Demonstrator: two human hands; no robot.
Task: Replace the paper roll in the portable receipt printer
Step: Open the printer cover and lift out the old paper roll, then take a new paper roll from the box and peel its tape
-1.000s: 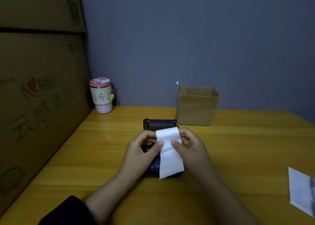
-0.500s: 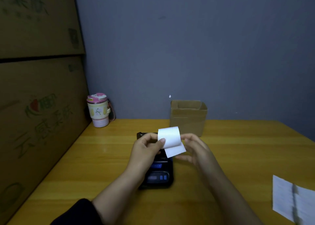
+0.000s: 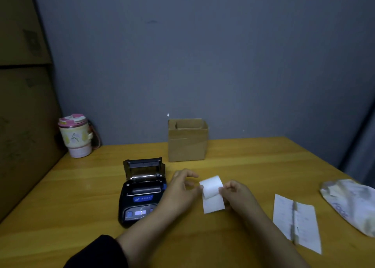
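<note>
The black portable receipt printer point(image 3: 142, 194) lies on the wooden table with its lid point(image 3: 144, 167) standing open at the back; the paper bay looks dark and I cannot tell what is inside. To its right, above the table, I hold a small white paper roll point(image 3: 212, 187) with a loose tail hanging down toward me. My left hand point(image 3: 180, 188) pinches the roll's left end. My right hand point(image 3: 236, 194) pinches its right edge and the tail.
An open small cardboard box point(image 3: 187, 141) stands behind the printer. A pink-lidded cup point(image 3: 76, 136) sits at the back left beside large cartons point(image 3: 24, 115). A printed paper sheet point(image 3: 297, 222) and a crumpled plastic bag point(image 3: 353, 205) lie at the right.
Both hands carried the paper roll from above the printer to its right, uncovering the open printer. The view has shifted to the right, so the bag now shows.
</note>
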